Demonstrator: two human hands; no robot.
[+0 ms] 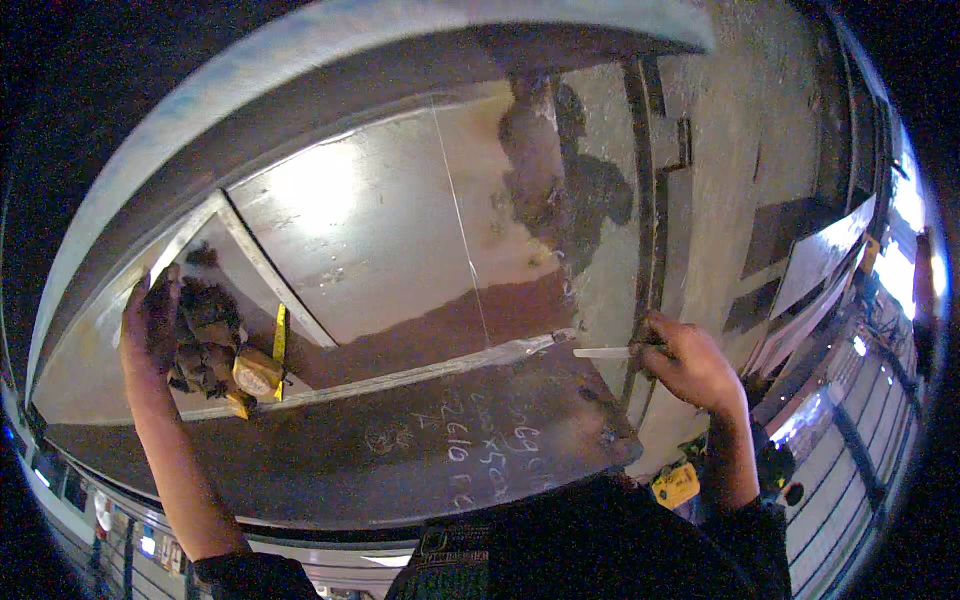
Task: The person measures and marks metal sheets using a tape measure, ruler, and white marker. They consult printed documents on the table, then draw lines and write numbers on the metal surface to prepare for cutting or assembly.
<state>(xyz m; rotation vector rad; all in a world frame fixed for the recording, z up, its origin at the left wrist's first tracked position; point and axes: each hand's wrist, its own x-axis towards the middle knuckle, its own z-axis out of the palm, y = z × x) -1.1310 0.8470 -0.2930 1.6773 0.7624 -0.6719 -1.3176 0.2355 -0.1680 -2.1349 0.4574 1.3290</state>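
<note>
left hand (150, 325) fingers closed on tape measure (255, 372) | right hand (690, 360) fingers pinching white marker (603, 352)

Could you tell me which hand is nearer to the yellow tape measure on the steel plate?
Left. The left hand is just beside the yellow tape measure; the right hand is far across the plate, holding a white marker.

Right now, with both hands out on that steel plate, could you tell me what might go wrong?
1. The left hand pins dark crumpled gloves and a yellow tape measure near the angled steel bar; the tape could slip.
2. The right hand holds a thin white marking stick by its end; it might snap.
3. Glare on the large grey steel plate may hide the scribed line.
</note>
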